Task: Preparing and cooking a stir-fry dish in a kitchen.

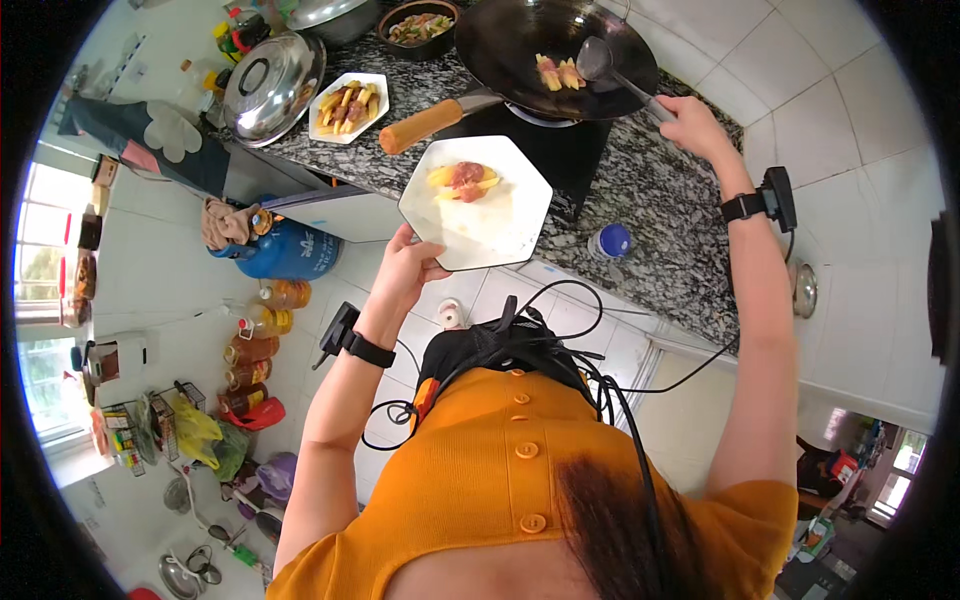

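Note:
My left hand point(411, 264) holds a white hexagonal plate point(510, 217) by its lower left edge, in front of the counter. On the plate lies a meat-wrapped bundle of yellow sticks point(466, 181). My right hand point(694, 124) grips the handle of a metal ladle point(595, 58), whose bowl is inside the black wok point(517, 45). Beside the ladle's bowl, similar meat-wrapped bundles point(556, 73) rest on the wok's surface. The wok's wooden handle point(421, 126) points left, just above the plate. A second white plate point(348, 108) with browned bundles stands on the counter.
The wok sits over a black stove point(577, 146) on the granite counter point(660, 225). Nearby are a blue-lidded jar point(613, 241), a leaning metal lid point(274, 88) and a bowl of chopped food point(420, 28). A blue gas cylinder point(300, 251) stands at left. Black cables point(600, 319) hang at my waist.

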A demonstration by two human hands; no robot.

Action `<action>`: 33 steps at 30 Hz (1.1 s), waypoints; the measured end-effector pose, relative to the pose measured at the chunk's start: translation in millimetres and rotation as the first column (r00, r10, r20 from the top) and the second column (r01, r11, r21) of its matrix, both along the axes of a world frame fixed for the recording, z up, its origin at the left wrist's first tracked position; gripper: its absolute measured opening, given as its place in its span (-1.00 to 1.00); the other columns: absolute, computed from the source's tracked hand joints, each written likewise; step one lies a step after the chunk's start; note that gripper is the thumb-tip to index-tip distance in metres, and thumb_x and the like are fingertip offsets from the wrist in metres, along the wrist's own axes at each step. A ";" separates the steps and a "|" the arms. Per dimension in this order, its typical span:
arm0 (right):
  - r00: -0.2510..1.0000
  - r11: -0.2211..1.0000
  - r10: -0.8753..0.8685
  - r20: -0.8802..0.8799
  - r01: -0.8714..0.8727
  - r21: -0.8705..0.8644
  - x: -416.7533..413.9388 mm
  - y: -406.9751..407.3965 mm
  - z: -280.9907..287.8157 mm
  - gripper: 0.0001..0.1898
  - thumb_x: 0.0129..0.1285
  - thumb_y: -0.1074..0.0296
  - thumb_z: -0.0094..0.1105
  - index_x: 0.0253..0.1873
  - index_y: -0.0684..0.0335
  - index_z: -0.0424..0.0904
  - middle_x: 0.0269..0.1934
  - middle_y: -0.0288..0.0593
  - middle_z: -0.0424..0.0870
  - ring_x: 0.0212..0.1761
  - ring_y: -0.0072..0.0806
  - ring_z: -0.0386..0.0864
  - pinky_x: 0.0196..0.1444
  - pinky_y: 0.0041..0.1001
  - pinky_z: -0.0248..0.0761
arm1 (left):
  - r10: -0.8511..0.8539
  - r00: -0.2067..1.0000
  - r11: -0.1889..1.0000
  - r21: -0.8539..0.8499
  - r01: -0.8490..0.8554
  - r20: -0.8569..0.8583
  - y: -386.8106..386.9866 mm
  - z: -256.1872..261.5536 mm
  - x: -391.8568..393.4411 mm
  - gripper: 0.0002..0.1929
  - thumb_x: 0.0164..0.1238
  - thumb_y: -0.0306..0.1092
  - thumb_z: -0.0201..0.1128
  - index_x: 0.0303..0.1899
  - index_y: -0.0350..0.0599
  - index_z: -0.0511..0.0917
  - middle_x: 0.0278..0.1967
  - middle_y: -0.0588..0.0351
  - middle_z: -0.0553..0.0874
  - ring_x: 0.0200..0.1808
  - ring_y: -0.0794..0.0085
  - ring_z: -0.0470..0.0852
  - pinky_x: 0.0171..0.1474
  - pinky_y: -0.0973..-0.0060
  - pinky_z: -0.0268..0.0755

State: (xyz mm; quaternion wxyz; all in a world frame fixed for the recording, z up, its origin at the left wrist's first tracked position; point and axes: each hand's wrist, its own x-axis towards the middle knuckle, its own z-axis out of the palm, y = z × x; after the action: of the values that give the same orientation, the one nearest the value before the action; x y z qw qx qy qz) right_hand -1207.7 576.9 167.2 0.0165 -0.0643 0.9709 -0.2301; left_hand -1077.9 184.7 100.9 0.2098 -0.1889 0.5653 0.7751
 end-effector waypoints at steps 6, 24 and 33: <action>0.984 0.971 -0.172 -0.039 0.163 -0.172 59.5 0.6 30.0 -0.48 -0.05 0.31 0.07 0.11 0.23 0.38 -0.68 -0.32 0.39 -0.67 -0.67 0.32 -0.63 -0.60 0.18 | -0.024 0.999 0.999 0.026 0.025 -0.032 5.6 -11.8 -8.5 -0.60 0.05 -0.62 0.00 0.00 -0.26 0.24 -0.31 0.02 0.57 -0.45 0.44 0.61 -0.49 0.60 0.52; 0.740 0.709 0.001 0.672 0.474 -0.523 228.1 -44.0 53.1 -0.54 0.09 0.49 0.05 0.16 0.26 0.33 -0.65 -0.49 0.35 -0.72 -0.82 0.19 -0.75 -0.76 0.01 | -0.048 0.985 0.998 -0.037 0.042 -0.164 49.5 -32.4 -7.9 -0.62 0.03 -0.59 0.05 -0.06 -0.19 0.22 -0.35 0.05 0.56 -0.48 0.46 0.59 -0.49 0.59 0.51; 0.782 0.529 0.004 0.623 0.527 -0.665 244.5 -60.7 20.8 -0.50 0.08 0.51 0.04 0.18 0.27 0.28 -0.44 -0.33 0.51 -0.67 -0.80 0.25 -0.74 -0.76 0.09 | -0.017 0.979 0.999 -0.035 0.010 -0.205 74.3 -24.9 8.5 -0.59 0.00 -0.62 0.06 -0.05 -0.23 0.19 -0.43 0.13 0.46 -0.46 0.52 0.52 -0.53 0.65 0.48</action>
State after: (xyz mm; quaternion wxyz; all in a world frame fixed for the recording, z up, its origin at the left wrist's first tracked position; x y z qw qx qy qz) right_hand -963.2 516.2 188.0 0.2289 0.1599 0.7009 -0.6563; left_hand -1069.4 259.0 76.0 0.1525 -0.1074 0.5983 0.7793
